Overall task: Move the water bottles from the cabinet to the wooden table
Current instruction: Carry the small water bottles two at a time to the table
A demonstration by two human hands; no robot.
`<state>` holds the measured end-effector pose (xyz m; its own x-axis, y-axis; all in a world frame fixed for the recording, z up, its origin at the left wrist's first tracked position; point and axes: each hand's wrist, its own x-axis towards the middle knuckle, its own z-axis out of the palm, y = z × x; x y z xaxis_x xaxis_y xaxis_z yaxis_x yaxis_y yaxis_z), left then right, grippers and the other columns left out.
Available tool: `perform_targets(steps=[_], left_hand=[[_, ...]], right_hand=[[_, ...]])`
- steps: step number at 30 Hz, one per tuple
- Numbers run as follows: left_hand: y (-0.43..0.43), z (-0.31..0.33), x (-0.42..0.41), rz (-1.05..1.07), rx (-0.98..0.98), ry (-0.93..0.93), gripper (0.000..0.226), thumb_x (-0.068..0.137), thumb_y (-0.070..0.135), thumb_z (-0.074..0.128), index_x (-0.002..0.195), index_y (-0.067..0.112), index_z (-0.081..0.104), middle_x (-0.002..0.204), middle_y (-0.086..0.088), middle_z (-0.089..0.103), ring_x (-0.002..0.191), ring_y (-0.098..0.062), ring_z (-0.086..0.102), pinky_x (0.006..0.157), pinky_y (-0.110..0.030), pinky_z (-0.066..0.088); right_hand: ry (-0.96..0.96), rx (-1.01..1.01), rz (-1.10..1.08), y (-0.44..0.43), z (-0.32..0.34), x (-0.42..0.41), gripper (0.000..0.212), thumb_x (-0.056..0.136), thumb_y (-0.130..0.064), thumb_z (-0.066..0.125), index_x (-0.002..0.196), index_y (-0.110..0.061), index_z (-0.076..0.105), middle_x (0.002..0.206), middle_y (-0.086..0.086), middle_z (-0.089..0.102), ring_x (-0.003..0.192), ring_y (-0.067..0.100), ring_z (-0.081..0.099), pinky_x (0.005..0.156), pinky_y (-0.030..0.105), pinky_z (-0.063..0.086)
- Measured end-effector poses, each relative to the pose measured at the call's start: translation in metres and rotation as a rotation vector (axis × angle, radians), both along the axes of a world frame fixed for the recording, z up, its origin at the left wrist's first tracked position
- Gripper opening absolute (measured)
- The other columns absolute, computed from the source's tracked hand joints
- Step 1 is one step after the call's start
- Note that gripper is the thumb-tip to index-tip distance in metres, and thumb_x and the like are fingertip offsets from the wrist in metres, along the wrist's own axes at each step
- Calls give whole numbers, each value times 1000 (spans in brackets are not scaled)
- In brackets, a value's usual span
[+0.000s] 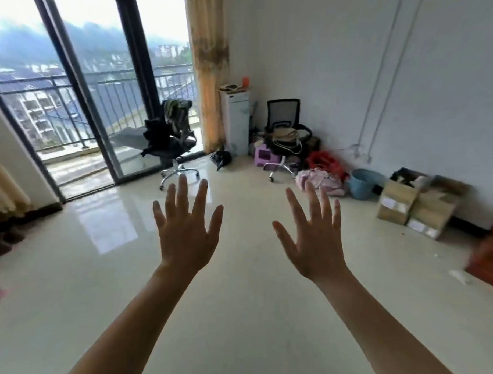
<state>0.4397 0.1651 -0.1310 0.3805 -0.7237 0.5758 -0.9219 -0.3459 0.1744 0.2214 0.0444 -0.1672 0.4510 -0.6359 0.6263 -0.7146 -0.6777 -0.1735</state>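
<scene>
My left hand [186, 231] and my right hand [313, 239] are stretched out in front of me over the shiny tiled floor, backs toward me, fingers spread wide, holding nothing. No water bottles are in view. A reddish-brown wooden edge [487, 259] shows blurred at the right border; I cannot tell whether it is the table or the cabinet.
Two office chairs [171, 139] [283, 132] stand by the sliding glass balcony door [103, 98]. A white appliance [235, 119], a heap of bags, a blue basket [362, 184] and cardboard boxes [415, 204] line the far wall. Shoes lie at the left [3, 240].
</scene>
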Motion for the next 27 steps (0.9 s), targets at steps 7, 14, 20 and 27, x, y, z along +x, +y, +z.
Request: perform_targets(steps=[7,14,20,27], left_hand=[[-194,-10,-181,-425,57,-32,65,100,57,28,155,23,32,165,-15,17,152,-38,15,115,-69,20],[-379,-20,-369,-799,29,36,65,100,59,27,157,27,27,167,-12,13,152,-37,12,117,-68,14],[-502,-1,-528,-1047,45,-12,67,101,62,16,155,26,29,166,-13,16,151,-38,17,116,-67,18],[-557,-11,-735,-1359,103,-55,64,101,63,19,155,28,25,165,-12,19,151,-37,17,116,-68,19]], right_hand=[[14,10,-413,-95,-5,-213,69,102,-60,34,162,-26,22,169,15,9,155,40,8,122,63,11],[108,-24,-784,-185,0,-398,70,103,-63,30,162,-27,20,169,16,9,155,40,8,122,65,11],[151,-48,-1085,-242,21,-531,71,103,-64,32,161,-24,26,167,20,14,152,44,18,121,63,13],[130,-38,-1409,-239,0,-685,68,102,-60,38,159,-24,29,166,20,18,150,44,22,119,65,18]])
